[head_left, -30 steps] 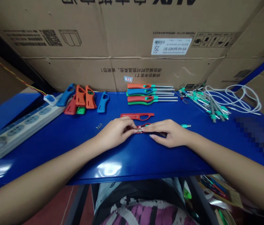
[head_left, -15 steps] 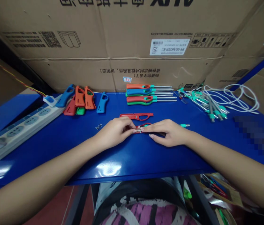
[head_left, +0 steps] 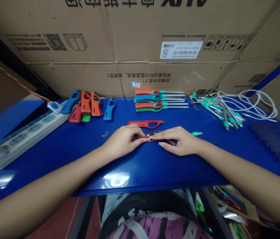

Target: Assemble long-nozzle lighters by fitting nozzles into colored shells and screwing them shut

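An opened red lighter handle half (head_left: 155, 140) with small parts inside lies on the table, mostly covered by my fingers. My left hand (head_left: 122, 139) pinches at its middle, thumb and index fingertips pressed together over the inner parts; what small piece sits between them is hidden. From the other side my right hand (head_left: 179, 141) steadies the same half, fingers stretched across it and thumb along the near edge. A metal tip with a green collar (head_left: 196, 133) shows beyond the right hand. Just behind lies the matching red shell half (head_left: 136, 124). Several small screws (head_left: 105, 134) rest left of my left hand.
Assembled long-nosed lighters (head_left: 149, 105) are stacked at the back. Loose blue, orange, red and green handles (head_left: 108, 111) lie back left beside a power strip (head_left: 28, 134). Metal lighter tubes (head_left: 225, 116) and a white cable (head_left: 261, 116) sit back right. A cardboard box (head_left: 130, 49) stands behind.
My left thumb and index fingertips have shifted slightly to the right over the red half. The right hand stays almost where it was, and the view has moved a little.
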A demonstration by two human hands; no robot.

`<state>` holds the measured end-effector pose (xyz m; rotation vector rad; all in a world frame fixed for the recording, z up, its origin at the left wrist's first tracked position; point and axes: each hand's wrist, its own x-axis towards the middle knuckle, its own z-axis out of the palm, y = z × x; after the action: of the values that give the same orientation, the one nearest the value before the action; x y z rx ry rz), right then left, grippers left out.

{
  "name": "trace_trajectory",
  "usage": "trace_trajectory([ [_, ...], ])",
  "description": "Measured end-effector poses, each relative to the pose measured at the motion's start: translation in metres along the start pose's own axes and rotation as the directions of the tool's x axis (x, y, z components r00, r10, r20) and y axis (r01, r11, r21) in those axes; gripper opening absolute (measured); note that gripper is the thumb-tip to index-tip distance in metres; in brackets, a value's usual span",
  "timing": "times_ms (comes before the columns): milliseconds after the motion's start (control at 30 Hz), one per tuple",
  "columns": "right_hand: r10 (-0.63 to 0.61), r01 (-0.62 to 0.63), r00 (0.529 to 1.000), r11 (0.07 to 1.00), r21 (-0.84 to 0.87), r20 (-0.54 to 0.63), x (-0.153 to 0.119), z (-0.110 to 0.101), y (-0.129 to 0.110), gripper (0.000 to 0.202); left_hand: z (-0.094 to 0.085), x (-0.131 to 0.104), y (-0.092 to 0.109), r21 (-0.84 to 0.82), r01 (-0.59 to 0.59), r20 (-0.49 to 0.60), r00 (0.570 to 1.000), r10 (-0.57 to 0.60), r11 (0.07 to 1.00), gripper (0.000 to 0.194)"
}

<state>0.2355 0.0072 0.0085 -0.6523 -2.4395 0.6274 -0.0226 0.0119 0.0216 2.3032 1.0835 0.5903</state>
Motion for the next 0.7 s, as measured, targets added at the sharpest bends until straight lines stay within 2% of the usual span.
trace_trajectory([
  [267,0.028,-0.027,0.999,0.998,0.056,-0.024,0.0009,0.0008,-0.0004,0.036,0.0062,-0.0015,0.0001,-0.031,-0.009,-0.054,0.999,0.007,0.999,0.012],
  [500,0.056,-0.053,0.998,0.995,0.088,-0.037,0.0004,0.0018,0.0009,0.037,0.0039,-0.0022,-0.0015,-0.01,-0.033,-0.051,0.998,0.032,0.999,0.013],
  [700,0.046,-0.042,0.997,0.996,0.079,-0.056,0.001,0.0016,0.0007,0.033,0.0013,0.0001,-0.0003,-0.058,0.031,-0.042,0.999,-0.034,0.998,0.011],
])
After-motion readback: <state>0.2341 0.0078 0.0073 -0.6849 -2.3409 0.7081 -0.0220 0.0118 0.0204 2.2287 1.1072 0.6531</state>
